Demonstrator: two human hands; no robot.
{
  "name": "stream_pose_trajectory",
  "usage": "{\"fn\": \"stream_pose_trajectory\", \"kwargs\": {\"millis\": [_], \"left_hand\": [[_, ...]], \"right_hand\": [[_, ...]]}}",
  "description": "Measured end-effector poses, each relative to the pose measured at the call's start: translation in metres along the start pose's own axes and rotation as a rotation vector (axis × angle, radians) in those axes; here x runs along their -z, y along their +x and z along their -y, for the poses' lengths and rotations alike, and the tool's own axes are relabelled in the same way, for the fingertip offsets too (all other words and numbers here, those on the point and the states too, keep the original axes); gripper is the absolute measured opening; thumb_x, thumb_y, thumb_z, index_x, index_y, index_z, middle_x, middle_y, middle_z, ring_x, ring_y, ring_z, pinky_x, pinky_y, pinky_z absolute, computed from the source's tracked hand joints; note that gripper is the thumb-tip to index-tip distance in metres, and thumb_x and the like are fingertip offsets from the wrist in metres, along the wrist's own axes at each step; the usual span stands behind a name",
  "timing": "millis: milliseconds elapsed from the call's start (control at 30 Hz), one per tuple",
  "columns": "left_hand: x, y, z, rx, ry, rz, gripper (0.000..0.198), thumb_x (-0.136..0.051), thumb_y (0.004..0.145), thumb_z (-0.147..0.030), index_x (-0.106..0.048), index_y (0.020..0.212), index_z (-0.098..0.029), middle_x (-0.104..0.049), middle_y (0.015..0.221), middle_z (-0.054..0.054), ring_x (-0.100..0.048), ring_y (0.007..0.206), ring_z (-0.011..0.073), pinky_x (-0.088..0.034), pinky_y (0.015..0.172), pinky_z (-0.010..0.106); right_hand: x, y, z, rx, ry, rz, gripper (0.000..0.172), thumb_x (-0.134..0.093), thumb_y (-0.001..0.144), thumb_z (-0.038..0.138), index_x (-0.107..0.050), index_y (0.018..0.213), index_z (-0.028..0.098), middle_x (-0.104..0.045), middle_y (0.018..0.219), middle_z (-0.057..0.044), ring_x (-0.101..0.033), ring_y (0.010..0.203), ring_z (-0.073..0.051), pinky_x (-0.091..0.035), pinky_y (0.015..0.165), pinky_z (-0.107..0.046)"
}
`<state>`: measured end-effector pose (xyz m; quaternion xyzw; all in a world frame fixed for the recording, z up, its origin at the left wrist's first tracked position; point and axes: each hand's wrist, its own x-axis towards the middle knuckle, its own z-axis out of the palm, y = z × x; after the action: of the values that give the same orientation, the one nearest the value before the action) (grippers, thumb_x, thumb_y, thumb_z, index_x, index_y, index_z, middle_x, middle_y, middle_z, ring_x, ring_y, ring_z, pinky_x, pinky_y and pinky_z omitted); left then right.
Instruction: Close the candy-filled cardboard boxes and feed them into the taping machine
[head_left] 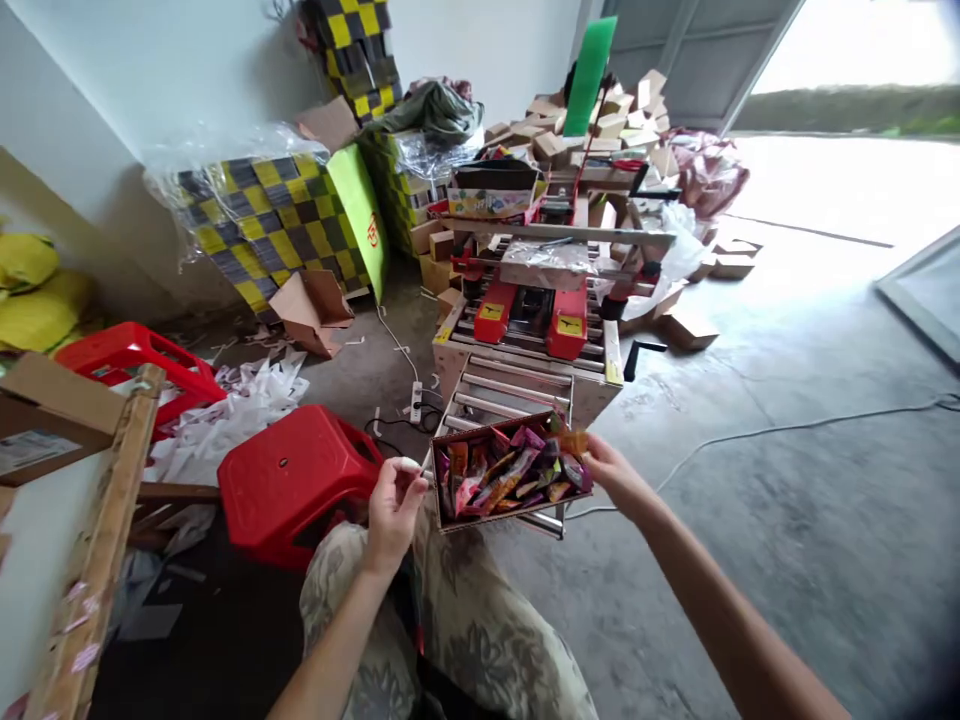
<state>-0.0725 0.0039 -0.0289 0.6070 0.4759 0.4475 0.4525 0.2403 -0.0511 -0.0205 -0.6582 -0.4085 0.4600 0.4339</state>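
An open cardboard box (491, 521) full of small wrapped snack packets (517, 470) in purple, orange, red and green rests at the near end of the roller conveyor (487, 385). My left hand (396, 515) is beside the box's left end, its thumb and forefinger pinched together; what is between them, if anything, I cannot make out. At the box's right end, the fingers of my right hand (611, 475) close on an orange packet (574, 444) at the rim. Part of that hand's fingertips is hidden behind the packets.
Ahead stands a box-sealing machine with red side guides (568, 322), another open box (491, 195) on its far side. Red stools (292, 480) and a wooden-edged table (105, 560) are on the left. Loose cartons (686, 325) and a cable (750, 432) lie on the floor at right.
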Motion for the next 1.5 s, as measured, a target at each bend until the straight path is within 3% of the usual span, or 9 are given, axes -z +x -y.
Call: {"fn": "stream_pose_trajectory", "kwargs": {"millis": [167,467,633,767,967,1100,1200,1300,1500], "left_hand": [[-0.007,0.021,-0.031,-0.036,0.147,0.431,0.022,-0.061,0.078,-0.039,-0.057,0.072,-0.018,-0.054,0.069,-0.002,-0.049,0.063,0.011,-0.038,0.06,0.021],[-0.062,0.068,-0.037,-0.156,0.877,0.802,0.011,-0.058,0.077,-0.026,-0.065,0.077,-0.018,-0.067,0.081,0.008,-0.06,0.073,0.021,-0.04,0.065,0.028],[-0.046,0.073,-0.042,-0.056,0.662,0.956,0.026,-0.054,0.08,-0.04,-0.063,0.083,-0.016,-0.065,0.076,0.004,-0.058,0.068,0.0169,-0.041,0.06,0.025],[-0.029,0.067,-0.045,0.087,0.465,1.063,0.064,-0.074,0.056,-0.05,-0.057,0.108,-0.015,-0.063,0.096,0.007,-0.06,0.077,0.018,-0.047,0.064,0.025],[-0.038,0.068,-0.038,0.1,0.542,0.821,0.027,-0.058,0.077,-0.04,-0.064,0.088,-0.016,-0.067,0.085,0.005,-0.061,0.076,0.0177,-0.046,0.068,0.027],[-0.048,0.056,-0.042,-0.08,0.776,0.592,0.025,-0.064,0.076,-0.033,-0.057,0.094,-0.016,-0.064,0.093,0.006,-0.061,0.084,0.0195,-0.046,0.075,0.03],[-0.049,0.038,-0.047,-0.22,1.061,0.358,0.041,-0.068,0.073,-0.039,-0.053,0.103,-0.015,-0.058,0.102,0.011,-0.056,0.098,0.0261,-0.045,0.083,0.038],[-0.05,0.025,-0.052,-0.33,1.171,0.204,0.058,-0.069,0.072,-0.041,-0.045,0.118,-0.015,-0.053,0.113,0.015,-0.052,0.107,0.0298,-0.043,0.087,0.042],[-0.05,0.029,-0.051,-0.483,1.177,0.11,0.081,-0.064,0.076,-0.044,-0.022,0.14,-0.016,-0.025,0.145,0.021,-0.022,0.134,0.034,-0.024,0.106,0.05]], "right_hand": [[0.014,0.005,0.048,0.057,0.004,0.365,0.035,-0.063,0.071,0.052,-0.054,0.077,0.019,-0.055,0.07,0.0,-0.051,0.059,-0.012,-0.041,0.055,-0.025],[-0.057,0.05,0.075,0.343,-1.308,0.47,0.018,-0.051,0.08,0.021,-0.062,0.094,0.015,-0.065,0.087,-0.013,-0.061,0.081,-0.026,-0.042,0.067,-0.031],[-0.039,0.047,0.083,0.308,-1.169,0.674,0.035,-0.051,0.084,0.046,-0.061,0.095,0.014,-0.064,0.087,-0.012,-0.06,0.078,-0.024,-0.044,0.067,-0.032],[-0.018,0.04,0.081,0.419,-0.975,0.774,0.057,-0.077,0.056,0.051,-0.06,0.098,0.016,-0.06,0.097,-0.007,-0.054,0.089,-0.022,-0.042,0.074,-0.028],[-0.027,0.052,0.076,0.264,-0.93,0.633,0.022,-0.068,0.071,0.039,-0.065,0.083,0.021,-0.063,0.075,0.001,-0.054,0.066,-0.015,-0.036,0.059,-0.024],[-0.037,0.031,0.066,0.27,-0.961,0.287,0.042,-0.073,0.067,0.036,-0.059,0.103,0.019,-0.064,0.091,-0.003,-0.058,0.076,-0.018,-0.04,0.063,-0.025],[-0.049,0.006,0.051,0.505,-0.963,0.041,0.052,-0.064,0.076,0.024,-0.047,0.125,0.021,-0.053,0.124,-0.009,-0.052,0.107,-0.022,-0.039,0.086,-0.031],[-0.064,-0.002,0.042,0.713,-0.972,0.135,0.047,-0.051,0.087,0.022,-0.042,0.132,0.023,-0.048,0.133,-0.006,-0.043,0.121,-0.02,-0.028,0.1,-0.035],[-0.084,0.021,0.051,0.606,-1.139,0.309,0.033,-0.038,0.094,0.035,-0.065,0.105,0.018,-0.067,0.103,-0.01,-0.06,0.096,-0.023,-0.032,0.086,-0.036]]}}
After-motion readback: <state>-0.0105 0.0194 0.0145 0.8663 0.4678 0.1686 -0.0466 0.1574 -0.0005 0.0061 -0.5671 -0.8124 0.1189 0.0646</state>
